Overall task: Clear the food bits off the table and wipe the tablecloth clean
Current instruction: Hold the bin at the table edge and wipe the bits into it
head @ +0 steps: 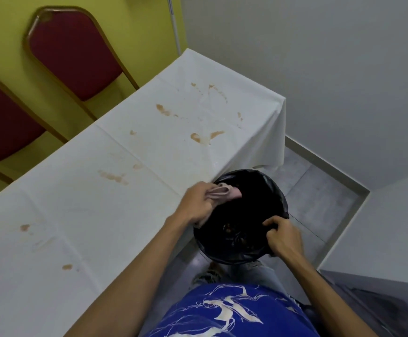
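Note:
A white tablecloth (81, 210) covers the long table and carries several brown smears, such as one smear (197, 137) near the far end and another (113, 176) mid-table. My left hand (199, 204) grips a folded pinkish cloth (225, 192) over the mouth of a black-lined bin (254, 190) at the table's near edge. My right hand (283, 235) clutches the bin's rim and liner on its right side. Small brown food bits (228, 228) lie at the bottom of the bin.
Two red padded chairs, one chair (74, 52) and a second (1, 117), stand along the table's far side against a yellow wall. White walls close in on the right. Grey tiled floor (315, 198) lies beyond the bin. My legs stand just below it.

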